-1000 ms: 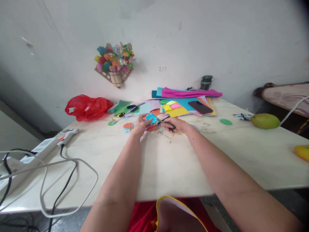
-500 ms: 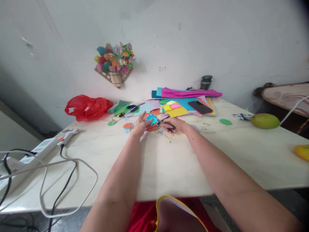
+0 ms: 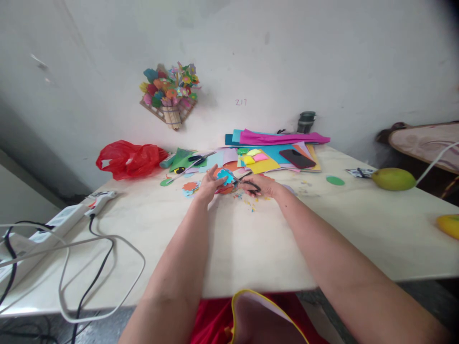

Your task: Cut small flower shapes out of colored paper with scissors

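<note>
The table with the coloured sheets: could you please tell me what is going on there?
A person works with both hands at the table. The left hand holds a blue piece with a wavy edge, and the right hand holds scissors up against it; whether the blades are open is too small to tell. Small scraps lie near the hands, and cut shapes lie beside the left one. Beyond are coloured sheets, with a phone on them.

What looks like "217" (image 3: 241,102) is written in thin reddish strokes on the wall (image 3: 272,62).
</note>
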Demonstrator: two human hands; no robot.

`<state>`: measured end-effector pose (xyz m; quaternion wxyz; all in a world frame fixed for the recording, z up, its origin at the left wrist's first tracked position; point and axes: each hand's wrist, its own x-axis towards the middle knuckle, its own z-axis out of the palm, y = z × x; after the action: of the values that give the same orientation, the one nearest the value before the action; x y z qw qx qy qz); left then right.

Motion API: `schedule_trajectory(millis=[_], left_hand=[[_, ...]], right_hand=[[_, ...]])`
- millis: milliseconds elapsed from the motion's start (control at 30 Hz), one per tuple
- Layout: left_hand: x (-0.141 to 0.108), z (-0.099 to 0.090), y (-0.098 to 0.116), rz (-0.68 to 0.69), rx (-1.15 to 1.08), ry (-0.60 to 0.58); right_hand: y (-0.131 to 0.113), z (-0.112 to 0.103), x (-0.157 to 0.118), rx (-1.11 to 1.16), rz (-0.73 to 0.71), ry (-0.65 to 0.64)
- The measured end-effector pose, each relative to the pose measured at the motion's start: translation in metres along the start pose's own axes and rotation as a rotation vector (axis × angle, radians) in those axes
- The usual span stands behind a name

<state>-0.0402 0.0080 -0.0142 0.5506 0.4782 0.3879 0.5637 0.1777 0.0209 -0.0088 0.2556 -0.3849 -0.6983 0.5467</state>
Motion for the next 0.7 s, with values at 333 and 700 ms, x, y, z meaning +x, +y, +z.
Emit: schedule_trajectory(millis=[333, 700], left_hand=[[0.000, -0.003, 0.001, 0.001, -0.005, -0.018], [0.000, -0.001, 0.002, -0.007, -0.019, -0.001]], right_hand=[[-0.008, 0.003, -0.004, -0.009, 0.031, 0.016], [-0.009, 0.006, -0.004, 0.032, 0.037, 0.021]])
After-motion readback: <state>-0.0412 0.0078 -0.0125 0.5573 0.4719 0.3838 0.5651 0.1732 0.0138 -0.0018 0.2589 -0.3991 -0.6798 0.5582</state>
